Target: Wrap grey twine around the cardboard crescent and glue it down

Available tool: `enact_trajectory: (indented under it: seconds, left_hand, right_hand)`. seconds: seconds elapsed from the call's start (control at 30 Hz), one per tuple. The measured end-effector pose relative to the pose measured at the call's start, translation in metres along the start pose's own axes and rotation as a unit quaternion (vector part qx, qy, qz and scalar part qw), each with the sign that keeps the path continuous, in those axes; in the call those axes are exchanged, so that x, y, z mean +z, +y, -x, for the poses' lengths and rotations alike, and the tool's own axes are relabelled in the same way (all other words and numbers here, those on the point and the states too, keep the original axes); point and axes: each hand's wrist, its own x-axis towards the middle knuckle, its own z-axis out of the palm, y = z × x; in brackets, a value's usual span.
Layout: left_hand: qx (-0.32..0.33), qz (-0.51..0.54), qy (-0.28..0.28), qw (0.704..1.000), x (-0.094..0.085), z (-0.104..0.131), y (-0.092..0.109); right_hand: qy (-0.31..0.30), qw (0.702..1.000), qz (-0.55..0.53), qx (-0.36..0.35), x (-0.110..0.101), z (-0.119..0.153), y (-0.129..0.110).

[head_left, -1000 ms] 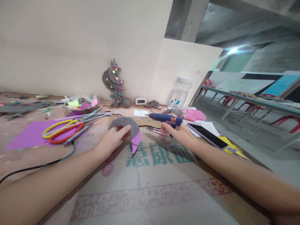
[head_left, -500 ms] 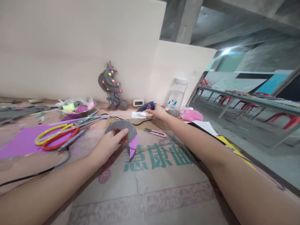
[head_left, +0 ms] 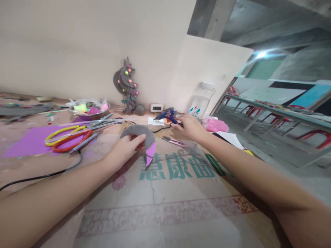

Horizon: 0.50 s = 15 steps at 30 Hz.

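Note:
My left hand (head_left: 130, 146) pinches a grey yarn-wrapped crescent (head_left: 148, 136) between thumb and fingers. The crescent's lower tip is bare purple and hangs over the cardboard. At arm's length, my right hand (head_left: 190, 126) has its fingers closed about the handle end of a blue hot glue gun (head_left: 167, 115). The gun's nozzle points left over a small white paper (head_left: 156, 121). Just nearer than the gun lie pink-handled thread snips (head_left: 176, 141) and a loose loop of grey yarn (head_left: 184, 155).
Scissors with yellow and red handles (head_left: 69, 137) lie on purple sheet (head_left: 28, 139) at left. Behind are a bowl of pompoms (head_left: 89, 111), a decorated grey moon hanging (head_left: 126, 86), a small digital clock (head_left: 156, 107) and a water bottle (head_left: 201, 100). A black cord (head_left: 38, 176) crosses the left side.
My right hand has shifted right and nearer along the glue gun, uncovering more of its body. The left hand still holds the crescent in much the same place. The view has tilted slightly.

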Motion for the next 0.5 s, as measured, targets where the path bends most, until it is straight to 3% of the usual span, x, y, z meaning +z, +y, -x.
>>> enact_trajectory:
  seconds: [0.07, 0.13, 0.23, 0.3, 0.37, 0.43, 0.5]
  left_hand:
    - [0.000, 0.000, -0.003, 1.000, -0.001, -0.001, -0.002]
    - [-0.002, -0.004, -0.009, 1.000, -0.001, -0.002, -0.005]
    - [0.008, -0.003, -0.011, 1.000, -0.002, -0.002, -0.005]
    - [0.012, 0.003, -0.009, 1.000, -0.002, -0.001, -0.003]
    - [0.003, 0.013, -0.006, 1.000, -0.001, 0.000, 0.000]
    - [-0.012, 0.028, -0.001, 1.000, 0.001, 0.002, 0.002]
    - [-0.030, 0.043, 0.002, 0.999, 0.002, 0.004, 0.004]
  right_hand:
    - [0.012, 0.998, -0.052, -0.045, -0.006, 0.019, -0.023]
    - [-0.054, 0.984, -0.167, -0.005, -0.010, 0.039, -0.050]
    - [-0.177, 0.914, -0.362, 0.039, -0.010, 0.062, -0.083]
    - [-0.236, 0.869, -0.431, 0.069, -0.008, 0.071, -0.095]
    - [-0.269, 0.844, -0.457, 0.081, -0.004, 0.074, -0.098]
    - [-0.263, 0.851, -0.449, 0.078, -0.001, 0.073, -0.095]
    - [-0.218, 0.878, -0.421, 0.072, 0.003, 0.070, -0.088]
